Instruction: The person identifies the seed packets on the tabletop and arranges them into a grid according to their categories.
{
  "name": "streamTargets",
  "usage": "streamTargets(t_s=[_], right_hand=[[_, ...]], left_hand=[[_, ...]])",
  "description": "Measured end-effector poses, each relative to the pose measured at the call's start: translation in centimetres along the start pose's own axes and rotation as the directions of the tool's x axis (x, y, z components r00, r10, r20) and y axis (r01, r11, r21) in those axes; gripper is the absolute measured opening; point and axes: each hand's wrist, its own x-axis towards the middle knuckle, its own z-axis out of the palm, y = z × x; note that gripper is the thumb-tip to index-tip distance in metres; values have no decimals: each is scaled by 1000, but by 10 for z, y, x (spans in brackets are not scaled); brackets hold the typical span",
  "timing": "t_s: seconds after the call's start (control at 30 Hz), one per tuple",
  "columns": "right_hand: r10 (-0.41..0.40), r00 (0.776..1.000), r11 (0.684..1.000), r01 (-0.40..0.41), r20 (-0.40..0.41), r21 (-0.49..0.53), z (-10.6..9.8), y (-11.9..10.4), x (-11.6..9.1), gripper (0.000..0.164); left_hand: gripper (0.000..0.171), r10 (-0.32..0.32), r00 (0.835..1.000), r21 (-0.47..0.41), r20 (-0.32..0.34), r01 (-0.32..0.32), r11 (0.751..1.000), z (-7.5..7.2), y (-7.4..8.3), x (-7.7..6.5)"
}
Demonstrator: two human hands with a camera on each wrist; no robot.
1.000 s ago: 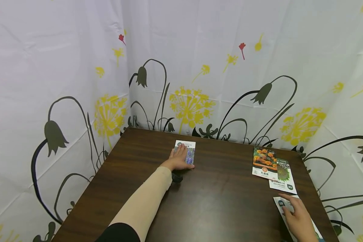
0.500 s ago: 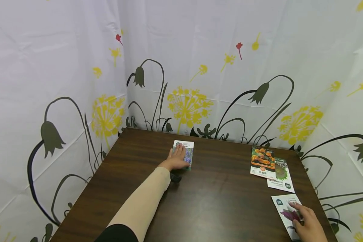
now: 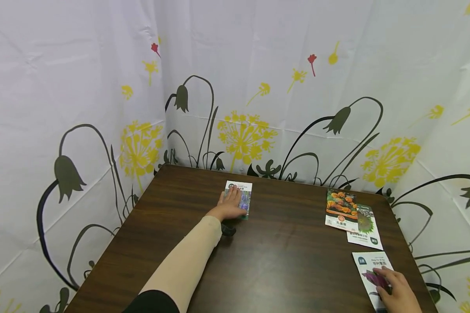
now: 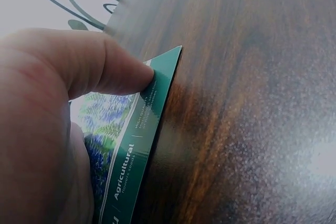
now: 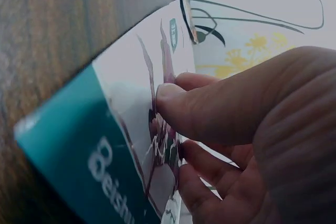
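Atop the leftmost packet (image 3: 245, 201), the left grip (image 3: 231, 208) lies outstretched.

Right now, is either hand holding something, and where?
Nothing looks gripped. The left hand rests on the rectangular white blue-flowered packet; the right hand touches the face of the rectangular white purple-leaved packet.

The beige-sleeved left arm (image 3: 186, 261) reaches forward, its bare left grip (image 3: 230, 207) palm down with fingers straight. The bare right grip (image 3: 400, 292) curves loosely, thumb (image 5: 202, 108) apart from the index finger.
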Motion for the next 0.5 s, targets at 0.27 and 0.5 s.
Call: streamTargets(t_s=[0.27,0.5], right_hand=[[47,993,999,-45,104,-15,-7,-6,7,49],[70,988,997,-68,138,-20,-5,-12,8,52]], left_hand=[[111,0,1000,3,2,0,1000,1,0,3],[112,-7,1000,0,7,7,1000,0,-1,2]])
